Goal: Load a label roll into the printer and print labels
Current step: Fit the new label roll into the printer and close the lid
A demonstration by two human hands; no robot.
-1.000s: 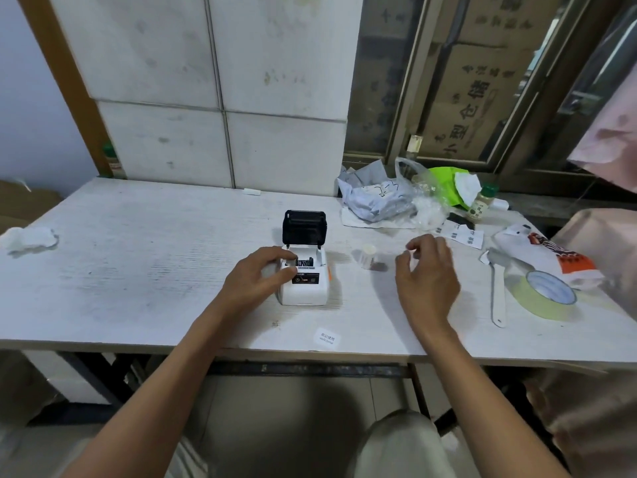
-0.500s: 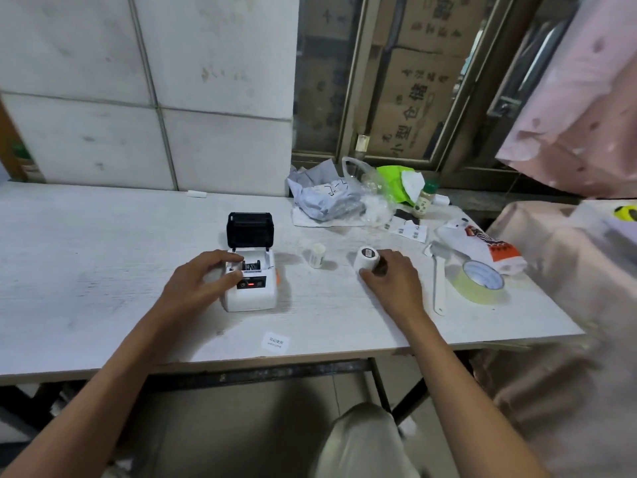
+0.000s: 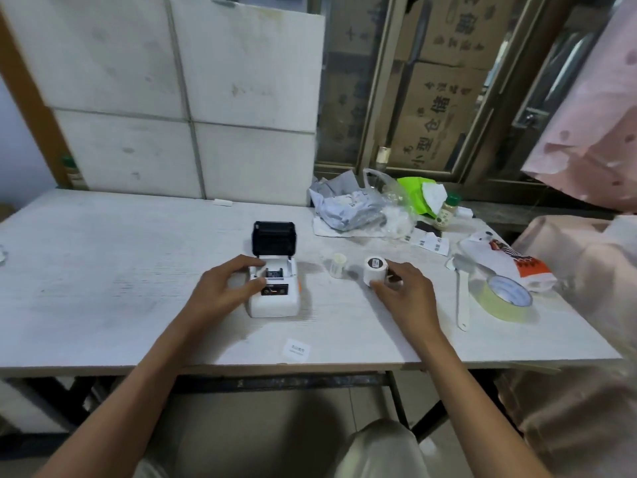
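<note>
A small white printer [image 3: 274,293] stands on the table with its black lid raised upright, and a white label roll [image 3: 375,271] lies on its side well to its right.

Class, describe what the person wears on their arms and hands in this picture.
Nothing shows on either arm: both forearms are bare up to the frame's edge, with no sleeves in view. The left hand and right hand carry no gloves, and no rings, watch or bracelets are visible.
</note>
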